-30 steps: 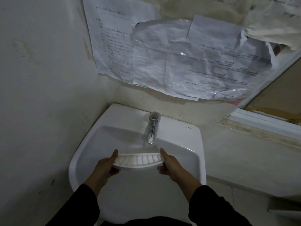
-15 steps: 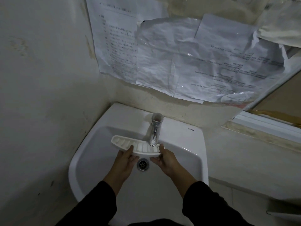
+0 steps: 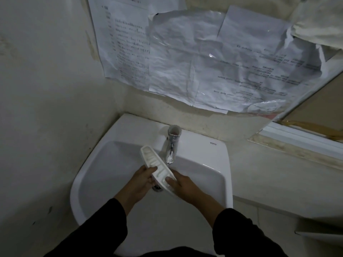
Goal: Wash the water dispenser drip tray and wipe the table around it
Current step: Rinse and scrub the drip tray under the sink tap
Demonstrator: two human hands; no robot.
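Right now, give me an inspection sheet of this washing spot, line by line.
Surface: white sink, basin bare apart from the drain; no running water visible.
Job's things: drip tray held tilted over the basin, beside the chrome tap.
Clutter: nothing seen in the basin.
Hands: left hand grips the tray's left edge; right hand holds its lower end.
Cables: nothing seen.
Surroundings: crumpled papers taped on the wall above; stained wall at left.

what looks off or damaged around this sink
The papers stuck on the wall above the sink are badly crumpled, and their plastic cover is wrinkled and peeling at the right. The walls show stains. The drip tray, held tilted over the basin by both hands, looks intact.
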